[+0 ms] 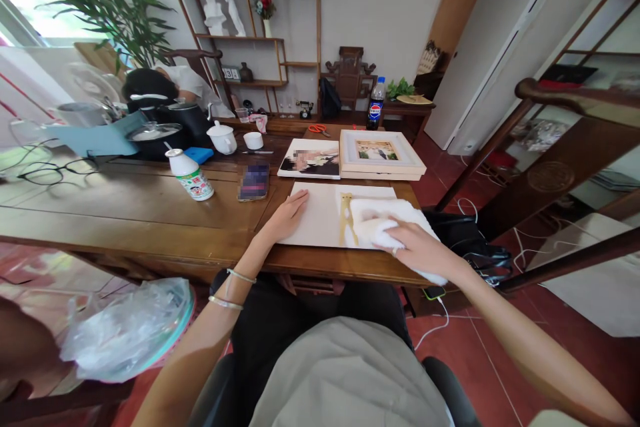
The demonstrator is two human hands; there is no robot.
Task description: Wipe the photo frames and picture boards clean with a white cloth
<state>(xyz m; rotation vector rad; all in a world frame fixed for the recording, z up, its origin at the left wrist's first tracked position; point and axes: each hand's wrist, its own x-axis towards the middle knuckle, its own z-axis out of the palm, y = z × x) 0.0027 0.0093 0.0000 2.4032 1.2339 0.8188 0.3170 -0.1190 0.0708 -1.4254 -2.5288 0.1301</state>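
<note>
White cloth (415,215) on pale board (323,217)
Right fingers (401,232) bunch cloth at three o'clock; left fingers (299,200) lie flat at nine.

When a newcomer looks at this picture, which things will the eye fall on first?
Probably the white cloth bunched in the right hand, covering the right part of the pale board. Next may come the gold shape beside the cloth, then the white-framed photo behind the board and the blue-capped bottle farther back.
</note>
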